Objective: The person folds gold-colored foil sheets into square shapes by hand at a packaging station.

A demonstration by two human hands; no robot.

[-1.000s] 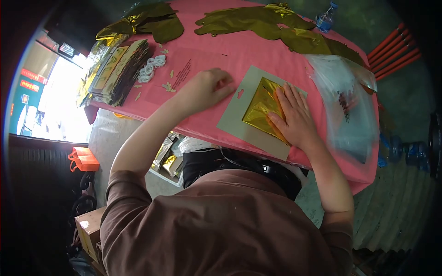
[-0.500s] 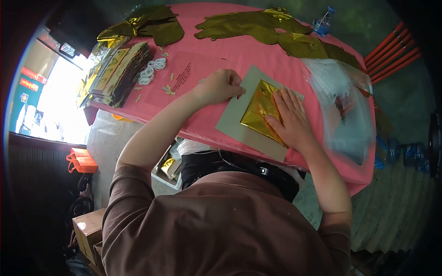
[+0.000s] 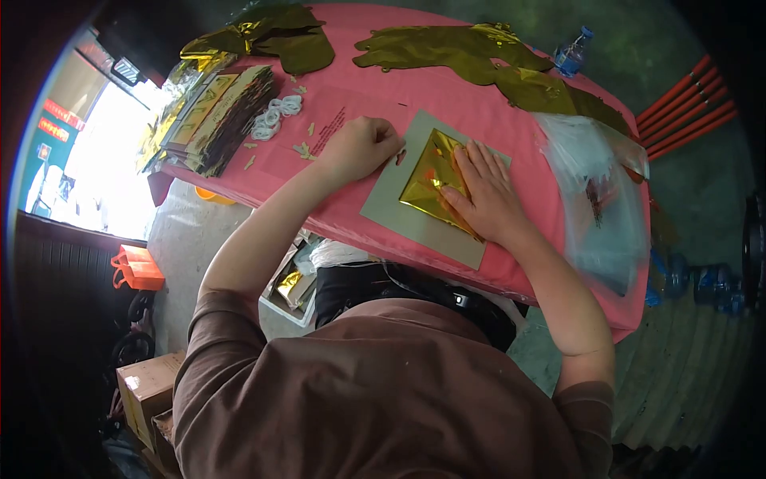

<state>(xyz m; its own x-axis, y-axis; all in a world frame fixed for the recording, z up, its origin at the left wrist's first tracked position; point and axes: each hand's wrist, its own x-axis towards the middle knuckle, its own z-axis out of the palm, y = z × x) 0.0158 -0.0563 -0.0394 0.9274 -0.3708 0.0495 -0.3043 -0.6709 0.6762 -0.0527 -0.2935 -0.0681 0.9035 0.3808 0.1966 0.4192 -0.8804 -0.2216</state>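
Observation:
A folded gold foil sheet [image 3: 431,177] lies on a grey-green square board [image 3: 391,199] at the front of the pink table. My right hand [image 3: 487,191] rests flat on the foil's right side, fingers spread. Near the board's left edge is my left hand [image 3: 363,149], its fingers curled together; a small brownish piece shows at its fingertips, too small to make out. To its left, a clear bag with printed text [image 3: 329,132] lies flat, with small pale pieces [image 3: 303,150] beside it.
A stack of packs [image 3: 215,120] stands at the table's left, beside white coils [image 3: 277,116]. Gold foil shapes [image 3: 447,52] lie along the far side, near a blue bottle [image 3: 573,54]. Clear plastic bags [image 3: 598,207] cover the right end of the pink table [image 3: 527,267].
The whole view has shifted slightly. My right hand stays flat on the foil, and my left hand stays closed by the board's left edge.

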